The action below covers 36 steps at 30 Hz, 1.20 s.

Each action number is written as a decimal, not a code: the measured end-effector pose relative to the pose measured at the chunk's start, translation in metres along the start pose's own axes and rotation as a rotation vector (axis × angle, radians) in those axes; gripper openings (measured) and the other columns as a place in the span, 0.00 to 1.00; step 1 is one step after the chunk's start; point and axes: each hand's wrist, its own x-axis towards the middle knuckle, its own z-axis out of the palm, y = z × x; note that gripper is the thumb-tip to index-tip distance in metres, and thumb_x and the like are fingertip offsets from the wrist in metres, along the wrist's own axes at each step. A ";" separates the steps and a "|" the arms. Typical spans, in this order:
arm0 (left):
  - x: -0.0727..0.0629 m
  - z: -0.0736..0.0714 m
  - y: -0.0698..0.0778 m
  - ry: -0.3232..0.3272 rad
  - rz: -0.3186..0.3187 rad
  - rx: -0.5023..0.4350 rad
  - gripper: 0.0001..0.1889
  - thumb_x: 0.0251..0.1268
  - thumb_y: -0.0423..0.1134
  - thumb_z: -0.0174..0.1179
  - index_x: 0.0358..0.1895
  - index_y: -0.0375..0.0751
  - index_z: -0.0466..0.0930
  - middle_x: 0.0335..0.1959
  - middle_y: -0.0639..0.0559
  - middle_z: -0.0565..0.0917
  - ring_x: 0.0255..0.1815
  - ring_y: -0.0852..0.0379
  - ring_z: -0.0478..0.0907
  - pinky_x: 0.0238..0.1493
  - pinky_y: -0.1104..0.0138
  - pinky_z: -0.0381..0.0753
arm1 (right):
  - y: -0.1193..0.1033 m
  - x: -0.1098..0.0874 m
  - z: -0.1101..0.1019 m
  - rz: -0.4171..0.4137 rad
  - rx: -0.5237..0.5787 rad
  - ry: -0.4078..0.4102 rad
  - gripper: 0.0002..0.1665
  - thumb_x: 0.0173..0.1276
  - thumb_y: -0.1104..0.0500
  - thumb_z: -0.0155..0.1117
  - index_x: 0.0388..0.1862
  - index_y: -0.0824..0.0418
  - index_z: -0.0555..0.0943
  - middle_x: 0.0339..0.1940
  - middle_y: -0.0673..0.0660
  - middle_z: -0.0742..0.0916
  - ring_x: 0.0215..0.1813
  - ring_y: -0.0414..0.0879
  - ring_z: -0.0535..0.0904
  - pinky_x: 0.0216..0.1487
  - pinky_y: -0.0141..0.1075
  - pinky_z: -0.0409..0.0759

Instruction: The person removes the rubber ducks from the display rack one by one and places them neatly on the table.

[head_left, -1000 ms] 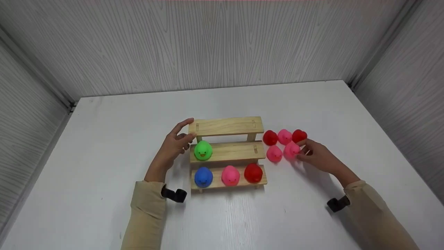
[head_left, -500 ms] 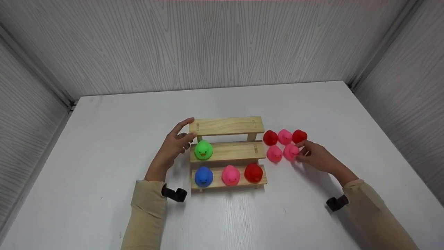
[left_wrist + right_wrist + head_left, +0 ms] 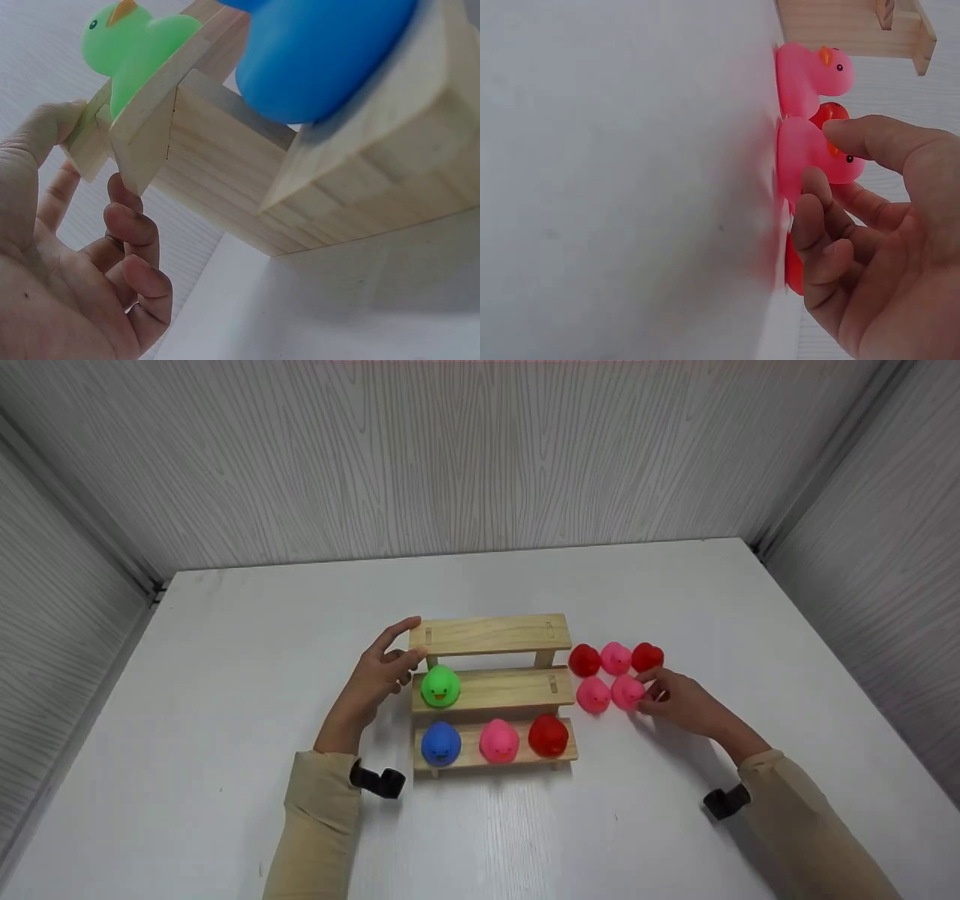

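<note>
- The person's right grip (image 3: 679,701) pinches the near right pink duck (image 3: 627,692), thumb at its bill, a finger round the far side of its head.
- That duck stands upright on the tabletop (image 3: 675,592), to the right of the wooden rack (image 3: 502,688). A second pink duck (image 3: 593,694) is just beside it; whether the two touch cannot be told. A third pink duck (image 3: 616,658) stands behind, between two red ducks (image 3: 584,660) (image 3: 646,657).
- In so tight a group, a light pinch on the head seems best; the toys look soft and would probably dent or squirt sideways under a hard squeeze.
- If the duck is to be raised, going straight up first should spare its neighbours; if only nudged, its base should stay flat.
- The right grip's curled outer fingers, near the back red duck in the right wrist view, are better tucked in so as not to topple it.
- The left grip (image 3: 375,671) pinches the left end of the top shelf (image 3: 491,635). A steady hold without pulling seems right: a jolt could upset the green duck (image 3: 440,688) on the middle shelf, or the blue duck (image 3: 441,744) below.
</note>
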 end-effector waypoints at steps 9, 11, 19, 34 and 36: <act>0.001 0.000 0.000 -0.008 0.007 -0.004 0.30 0.69 0.47 0.59 0.72 0.58 0.62 0.30 0.52 0.71 0.28 0.58 0.62 0.31 0.68 0.61 | 0.000 -0.001 -0.001 -0.021 0.008 -0.004 0.27 0.66 0.56 0.64 0.60 0.66 0.71 0.43 0.60 0.80 0.43 0.48 0.75 0.39 0.34 0.76; 0.001 0.000 0.001 -0.006 0.006 -0.001 0.30 0.69 0.47 0.59 0.72 0.58 0.62 0.30 0.52 0.71 0.28 0.58 0.62 0.31 0.68 0.61 | 0.000 -0.002 -0.001 -0.032 0.009 0.003 0.27 0.66 0.56 0.64 0.61 0.66 0.71 0.42 0.59 0.80 0.42 0.48 0.74 0.38 0.33 0.76; 0.001 0.001 0.001 0.000 -0.010 0.005 0.31 0.68 0.47 0.59 0.73 0.58 0.61 0.30 0.51 0.71 0.28 0.57 0.63 0.31 0.67 0.61 | -0.005 -0.007 -0.007 -0.096 0.008 0.063 0.26 0.66 0.59 0.64 0.61 0.66 0.71 0.40 0.58 0.77 0.38 0.49 0.72 0.34 0.30 0.75; 0.000 0.001 0.001 0.003 0.005 0.005 0.30 0.68 0.47 0.59 0.72 0.59 0.62 0.30 0.54 0.72 0.29 0.58 0.64 0.30 0.69 0.62 | -0.043 -0.016 -0.003 -0.181 0.136 0.169 0.23 0.66 0.61 0.63 0.59 0.65 0.72 0.39 0.56 0.78 0.38 0.49 0.74 0.36 0.29 0.76; 0.001 0.001 0.001 0.000 0.006 0.005 0.30 0.69 0.47 0.59 0.73 0.57 0.61 0.31 0.53 0.72 0.28 0.58 0.64 0.30 0.69 0.62 | -0.049 -0.017 -0.002 -0.191 0.153 0.173 0.23 0.67 0.61 0.63 0.59 0.64 0.72 0.39 0.56 0.78 0.37 0.49 0.74 0.35 0.29 0.75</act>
